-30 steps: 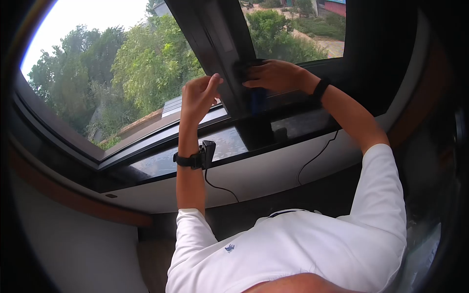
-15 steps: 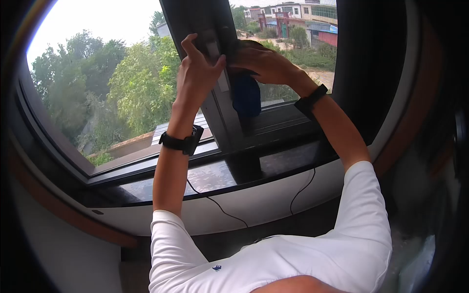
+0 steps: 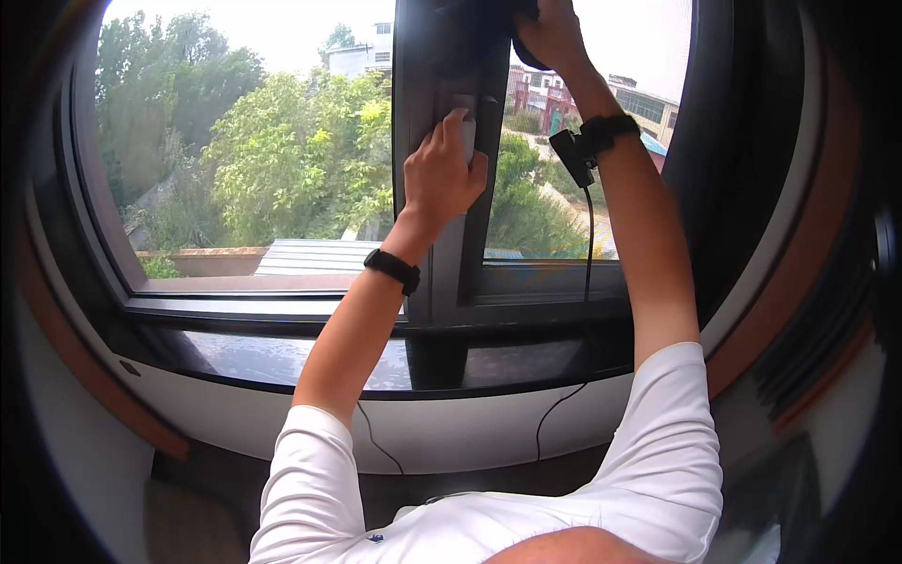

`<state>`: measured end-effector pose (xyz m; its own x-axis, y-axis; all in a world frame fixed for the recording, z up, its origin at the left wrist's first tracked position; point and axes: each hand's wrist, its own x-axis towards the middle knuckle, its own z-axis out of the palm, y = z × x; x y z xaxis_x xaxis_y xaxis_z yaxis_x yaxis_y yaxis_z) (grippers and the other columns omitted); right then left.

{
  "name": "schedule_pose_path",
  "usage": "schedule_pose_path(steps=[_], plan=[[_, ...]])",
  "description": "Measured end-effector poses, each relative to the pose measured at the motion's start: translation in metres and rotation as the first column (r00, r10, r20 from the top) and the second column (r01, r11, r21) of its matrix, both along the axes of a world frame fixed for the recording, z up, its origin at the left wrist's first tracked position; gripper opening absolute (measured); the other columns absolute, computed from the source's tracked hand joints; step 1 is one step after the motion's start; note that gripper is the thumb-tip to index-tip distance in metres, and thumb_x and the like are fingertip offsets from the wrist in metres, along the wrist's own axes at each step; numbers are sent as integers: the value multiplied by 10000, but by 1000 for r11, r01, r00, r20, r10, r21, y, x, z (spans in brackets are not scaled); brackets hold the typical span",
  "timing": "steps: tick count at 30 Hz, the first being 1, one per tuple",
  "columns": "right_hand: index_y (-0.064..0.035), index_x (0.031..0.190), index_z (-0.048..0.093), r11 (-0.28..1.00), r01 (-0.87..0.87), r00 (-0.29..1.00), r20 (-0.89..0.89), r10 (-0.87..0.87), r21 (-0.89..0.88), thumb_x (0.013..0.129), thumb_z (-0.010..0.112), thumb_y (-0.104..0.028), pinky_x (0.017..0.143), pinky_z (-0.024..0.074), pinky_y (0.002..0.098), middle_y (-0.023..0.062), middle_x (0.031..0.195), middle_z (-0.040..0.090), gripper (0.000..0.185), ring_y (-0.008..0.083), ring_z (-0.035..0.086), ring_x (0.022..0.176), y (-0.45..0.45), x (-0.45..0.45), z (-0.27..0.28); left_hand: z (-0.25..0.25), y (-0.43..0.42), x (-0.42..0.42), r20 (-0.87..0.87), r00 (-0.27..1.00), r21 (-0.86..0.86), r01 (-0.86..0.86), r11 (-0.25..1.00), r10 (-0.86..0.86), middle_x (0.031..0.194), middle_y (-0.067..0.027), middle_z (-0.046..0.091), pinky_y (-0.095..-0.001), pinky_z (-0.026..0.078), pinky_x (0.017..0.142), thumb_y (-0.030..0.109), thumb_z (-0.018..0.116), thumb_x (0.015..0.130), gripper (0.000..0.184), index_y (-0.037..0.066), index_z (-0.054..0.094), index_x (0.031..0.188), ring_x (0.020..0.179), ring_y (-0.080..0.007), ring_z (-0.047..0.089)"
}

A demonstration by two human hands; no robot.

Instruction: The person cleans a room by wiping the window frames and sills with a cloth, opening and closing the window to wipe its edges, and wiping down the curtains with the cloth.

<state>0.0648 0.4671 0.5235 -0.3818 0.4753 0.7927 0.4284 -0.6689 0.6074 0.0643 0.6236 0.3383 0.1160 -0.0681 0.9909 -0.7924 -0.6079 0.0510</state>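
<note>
My left hand (image 3: 442, 172) is closed around the pale window handle (image 3: 468, 139) on the dark upright window frame (image 3: 421, 56). Its thumb lies on the handle's right side. Higher up, at the top edge of the view, my right hand (image 3: 556, 38) grips a dark blue cloth (image 3: 474, 33) against the upper part of that frame. The cloth is blurred and partly cut off, and some of the right fingers are hidden.
Below the window runs a glossy dark sill (image 3: 301, 359). A black device (image 3: 571, 158) on my right wrist trails a thin cable (image 3: 589, 244). Window glass (image 3: 244, 150) stands left of the frame, with trees outside.
My right hand has moved up with the cloth, from beside the handle to the frame's upper part. My left hand has closed on the handle. The view has shifted.
</note>
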Motion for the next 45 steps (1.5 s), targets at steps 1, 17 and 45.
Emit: schedule_pose_path(steps=[1, 17, 45], plan=[[-25, 1204, 561, 999, -43, 996, -83, 43, 12, 780, 568, 49, 1074, 362, 461, 235, 1249, 514, 432, 421, 459, 1209, 6, -6, -1, 1, 2, -5, -1, 1000, -6, 1, 1000, -1, 1004, -261, 658, -478, 555, 765, 202, 631, 834, 554, 29, 422, 1318, 884, -401, 680], [9, 1116, 571, 996, -41, 997, -60, 46, 85, 827, 556, 22, 914, 463, 461, 223, 1125, 574, 290, 414, 556, 1020, -38, -22, 22, 0, 12, -21, -208, 978, 99, -14, 995, 34, 558, -138, 612, -454, 534, 544, 224, 613, 878, 625, 37, 337, 1406, 543, -361, 650], [-273, 1336, 554, 641, 384, 663, -284, -692, -664, 843, 646, -120, 1219, 229, 435, -46, 1284, 586, 524, 192, 435, 1339, -62, -50, -264, 0, -6, -36, -122, 988, -197, 73, 978, -98, 1053, -258, 636, -505, 492, 855, 40, 646, 765, 491, 40, 496, 1232, 997, -462, 603]])
